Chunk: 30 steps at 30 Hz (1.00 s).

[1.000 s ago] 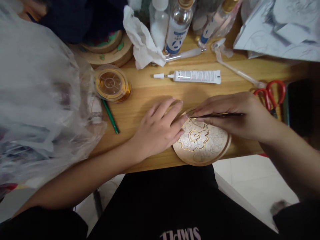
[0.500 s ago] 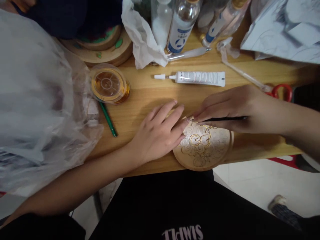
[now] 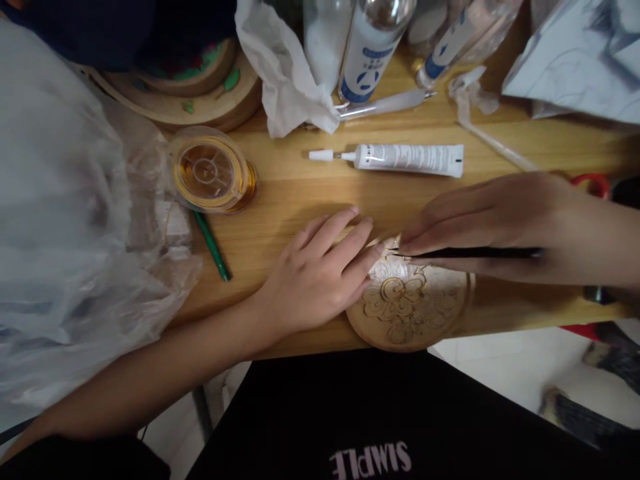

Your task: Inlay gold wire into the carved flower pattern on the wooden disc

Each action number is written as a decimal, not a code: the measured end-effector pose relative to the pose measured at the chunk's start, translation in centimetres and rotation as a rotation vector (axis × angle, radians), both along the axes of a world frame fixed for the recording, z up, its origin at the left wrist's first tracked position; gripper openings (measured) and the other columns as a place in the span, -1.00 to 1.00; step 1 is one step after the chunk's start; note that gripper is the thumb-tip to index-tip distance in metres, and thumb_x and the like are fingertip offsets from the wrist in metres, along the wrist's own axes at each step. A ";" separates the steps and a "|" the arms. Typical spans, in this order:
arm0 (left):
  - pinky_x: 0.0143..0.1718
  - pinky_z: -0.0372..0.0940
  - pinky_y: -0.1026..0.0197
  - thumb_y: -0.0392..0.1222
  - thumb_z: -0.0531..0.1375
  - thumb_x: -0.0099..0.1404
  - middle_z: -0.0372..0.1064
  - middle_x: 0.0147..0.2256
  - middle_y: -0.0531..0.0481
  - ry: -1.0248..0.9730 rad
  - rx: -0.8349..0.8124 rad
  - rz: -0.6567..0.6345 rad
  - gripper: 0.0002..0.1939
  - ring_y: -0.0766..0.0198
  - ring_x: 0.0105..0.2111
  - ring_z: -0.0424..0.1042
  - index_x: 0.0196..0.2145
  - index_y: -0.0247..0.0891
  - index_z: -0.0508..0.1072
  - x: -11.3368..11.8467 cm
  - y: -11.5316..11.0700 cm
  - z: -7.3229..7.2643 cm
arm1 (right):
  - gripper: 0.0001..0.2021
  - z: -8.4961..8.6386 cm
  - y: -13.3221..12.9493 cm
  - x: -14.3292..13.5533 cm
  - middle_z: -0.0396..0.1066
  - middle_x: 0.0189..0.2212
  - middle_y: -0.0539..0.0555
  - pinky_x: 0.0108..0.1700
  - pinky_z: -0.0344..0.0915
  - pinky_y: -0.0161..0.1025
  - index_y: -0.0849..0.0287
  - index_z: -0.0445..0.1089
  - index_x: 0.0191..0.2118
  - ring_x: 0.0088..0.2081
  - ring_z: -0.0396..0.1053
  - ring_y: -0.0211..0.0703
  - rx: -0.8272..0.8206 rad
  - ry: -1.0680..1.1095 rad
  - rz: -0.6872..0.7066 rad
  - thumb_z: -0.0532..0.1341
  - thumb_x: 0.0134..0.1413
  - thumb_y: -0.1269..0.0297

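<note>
A round wooden disc [image 3: 410,320] with flower outlines, some in gold wire, lies at the table's front edge. My left hand [image 3: 325,273] rests on the disc's left rim and the table, fingers spread, fingertips near the gold lines. Over the disc's upper right, my right hand [image 3: 480,227] pinches dark tweezers [image 3: 475,253], whose tips touch or nearly touch the disc's top part. My fingers partly hide the disc's upper edge.
A white glue tube [image 3: 410,159] lies behind the hands. To the left are a spool of gold wire [image 3: 215,170], a green pencil [image 3: 213,247] and a plastic bag [image 3: 65,220]. Bottles [image 3: 373,60], tissue [image 3: 285,73] and red-handled scissors [image 3: 593,183] are further back.
The view has shifted slightly. My right hand and the tweezers have moved a little to the right, and the tweezers look more widely spread. My left hand stays on the disc.
</note>
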<state>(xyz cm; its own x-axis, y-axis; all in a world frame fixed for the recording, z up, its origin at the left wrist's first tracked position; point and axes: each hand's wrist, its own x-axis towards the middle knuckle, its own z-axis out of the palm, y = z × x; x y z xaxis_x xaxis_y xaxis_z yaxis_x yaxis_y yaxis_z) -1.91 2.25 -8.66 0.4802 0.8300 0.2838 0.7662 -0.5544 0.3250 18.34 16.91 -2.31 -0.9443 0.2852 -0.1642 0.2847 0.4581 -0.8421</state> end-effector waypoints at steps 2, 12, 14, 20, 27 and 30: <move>0.04 0.33 -0.04 -0.18 0.14 0.42 0.44 0.08 -0.23 -0.001 0.012 -0.009 -0.71 -0.09 0.14 0.38 0.02 -0.35 0.47 0.1 0.0 -0.1 | -0.83 0.5 -1.3 1.7 0.61 -0.29 -0.07 -0.28 0.47 -0.31 -0.07 0.61 -0.23 -0.27 0.58 -0.25 0.130 0.045 -0.151 0.27 0.18 0.08; 0.04 0.36 0.04 -0.35 0.13 0.38 0.46 0.07 -0.22 0.110 0.155 -0.013 -0.69 -0.04 0.11 0.42 0.04 -0.49 0.44 0.9 -0.7 -0.2 | -0.79 -2.4 -13.1 2.8 0.56 -0.30 0.01 -0.23 0.46 -0.15 0.01 0.56 -0.21 -0.27 0.49 -0.14 0.309 0.161 -1.137 0.39 0.00 0.41; 0.03 0.36 0.03 -0.35 0.12 0.38 0.45 0.08 -0.26 0.110 0.166 -0.016 -0.70 -0.05 0.11 0.42 0.03 -0.50 0.43 1.0 -0.9 -0.2 | -0.82 -3.3 -14.1 2.8 0.55 -0.32 0.03 -0.21 0.45 -0.12 0.03 0.56 -0.24 -0.28 0.49 -0.12 0.394 0.193 -1.278 0.39 0.00 0.40; 0.02 0.37 -0.01 -0.30 0.12 0.40 0.42 0.10 -0.32 0.111 0.203 -0.008 -0.71 -0.06 0.13 0.40 0.02 -0.47 0.43 1.2 -1.1 -0.2 | -0.93 -5.4 -14.4 3.8 0.55 -0.36 0.04 -0.21 0.44 -0.19 0.17 0.54 -0.29 -0.31 0.50 -0.20 0.472 0.238 -1.449 0.35 0.05 0.37; 0.11 0.35 -0.09 -0.32 0.13 0.35 0.40 0.08 -0.39 0.028 0.196 0.019 -0.57 -0.09 0.14 0.37 0.14 -0.56 0.30 1.4 -1.0 -0.1 | -0.87 -6.9 -14.1 4.2 0.56 -0.34 0.04 -0.25 0.44 -0.28 0.13 0.55 -0.23 -0.30 0.50 -0.25 0.473 0.387 -1.364 0.36 0.05 0.43; 0.13 0.34 -0.10 -0.28 0.14 0.34 0.38 0.09 -0.41 0.032 0.215 0.039 -0.51 -0.12 0.16 0.35 0.18 -0.57 0.25 1.3 -0.8 -0.4 | -0.79 -7.3 -14.1 4.6 0.57 -0.31 0.07 -0.22 0.46 -0.28 0.10 0.56 -0.20 -0.26 0.51 -0.23 0.464 0.414 -1.324 0.37 0.02 0.47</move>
<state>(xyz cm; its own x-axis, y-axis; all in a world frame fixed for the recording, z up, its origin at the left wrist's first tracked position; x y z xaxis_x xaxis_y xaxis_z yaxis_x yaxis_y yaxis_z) -0.57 1.46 -9.07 0.4604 0.7703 0.4412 0.7964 -0.5780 0.1780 22.89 2.84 -9.59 0.0891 0.9145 0.3947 0.4842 0.3065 -0.8195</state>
